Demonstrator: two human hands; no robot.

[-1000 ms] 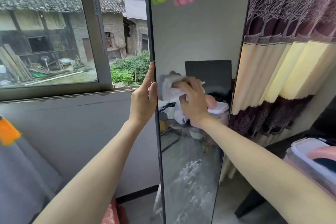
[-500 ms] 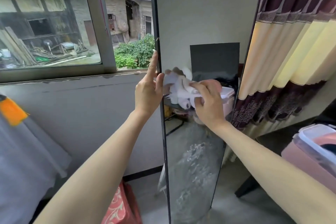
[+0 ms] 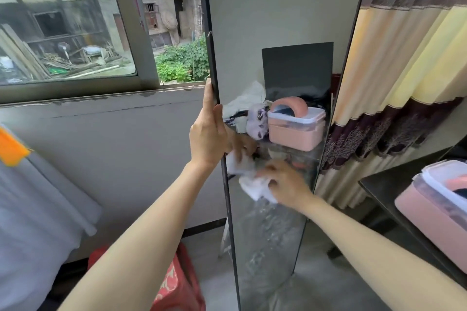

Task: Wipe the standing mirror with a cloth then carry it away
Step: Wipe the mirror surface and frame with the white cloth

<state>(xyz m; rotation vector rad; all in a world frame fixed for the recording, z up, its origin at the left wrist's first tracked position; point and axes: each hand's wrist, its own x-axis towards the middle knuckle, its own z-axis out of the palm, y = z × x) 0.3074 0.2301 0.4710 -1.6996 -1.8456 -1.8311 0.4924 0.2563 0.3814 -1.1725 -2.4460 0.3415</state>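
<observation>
**Halfway down the glass, still wiping**

Now we are working lower on the standing mirror (image 3: 275,20) than a second ago: our right hand (image 3: 284,184) has been dropping from about the middle of the glass towards its lower half, carrying the white cloth (image 3: 252,185) with it. That hand is clenching the bunched cloth and pressing it against the glass; the blur around the fingers suggests we are rubbing briskly. Our left hand (image 3: 208,131) is staying where it was, fingers straight along the mirror's dark left edge with the thumb hooked round the front, steadying the frame rather than lifting it.

The mirror is standing upright on the floor between the window (image 3: 65,20) on the left and the striped curtain (image 3: 409,53) on the right, its foot near the red stool (image 3: 177,283) below us. Reflected in it we are seeing the pink lidded box (image 3: 434,207) that is sitting on the dark table at the near right.

Below the cloth the glass is looking streaky and mottled, so we are judging the wiping as unfinished, with the bottom stretch left to cover. Carrying the mirror away is not yet starting; for that we are expecting to need both hands on the frame's edges.
</observation>
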